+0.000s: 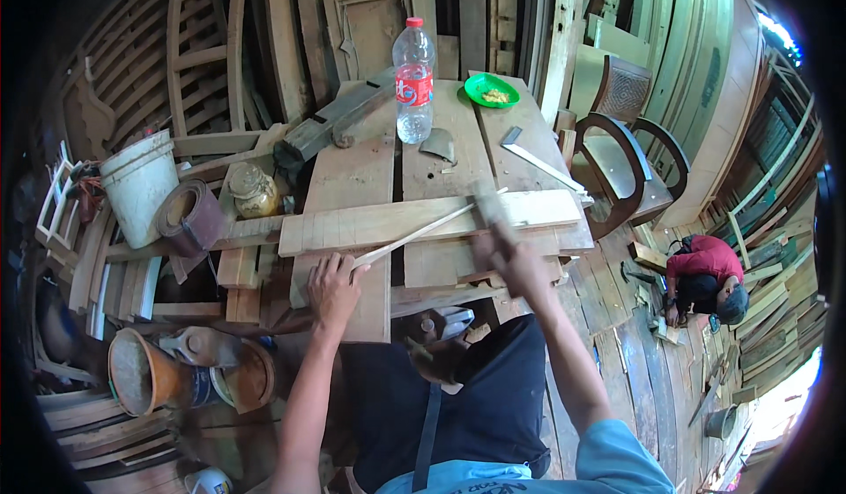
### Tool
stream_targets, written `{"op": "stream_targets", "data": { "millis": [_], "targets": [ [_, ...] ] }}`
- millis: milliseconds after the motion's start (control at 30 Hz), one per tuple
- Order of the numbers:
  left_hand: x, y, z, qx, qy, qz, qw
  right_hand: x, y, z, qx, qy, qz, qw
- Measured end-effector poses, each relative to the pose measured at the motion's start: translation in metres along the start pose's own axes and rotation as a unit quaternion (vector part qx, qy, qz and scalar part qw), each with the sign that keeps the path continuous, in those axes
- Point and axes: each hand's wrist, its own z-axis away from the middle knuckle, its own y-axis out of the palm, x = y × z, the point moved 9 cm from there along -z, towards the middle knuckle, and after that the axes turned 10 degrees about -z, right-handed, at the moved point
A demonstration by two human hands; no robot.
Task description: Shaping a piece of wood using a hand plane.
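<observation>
A thin wooden strip (421, 230) runs slantwise over a pale plank (352, 223) on the wooden workbench. My left hand (334, 288) is closed at the strip's near end, thumb and fingers against it. The far end reaches toward the tool in my right hand (515, 265), whose fingers are wrapped round its handle. That tool (487, 204) is smeared by motion; it looks long and greyish, and its exact kind does not show. Its upper part is over the plank, close to the strip's tip.
Behind the plank stand a plastic bottle (413, 80), a green bowl (492, 91) with food and a try square (539, 161). At left are a white bucket (141, 185), a sandpaper roll (189, 216) and a jar (252, 192). A person (708, 278) crouches on the floor at right.
</observation>
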Motion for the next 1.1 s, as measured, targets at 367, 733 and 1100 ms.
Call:
{"op": "stream_targets", "data": {
  "millis": [367, 733, 1100],
  "targets": [
    [-0.001, -0.002, 0.009, 0.007, 0.005, 0.009, 1.0, 0.008, 0.032, 0.015, 0.054, -0.019, -0.009, 0.998],
    [-0.007, -0.164, -0.062, -0.064, 0.015, 0.465, 0.883, 0.028, 0.039, 0.006, 0.059, 0.008, -0.004, 0.998],
    [-0.051, -0.321, -0.103, -0.076, 0.295, 0.421, 0.855, 0.021, 0.048, 0.008, 0.06, 0.009, -0.011, 0.998]
  ]
}}
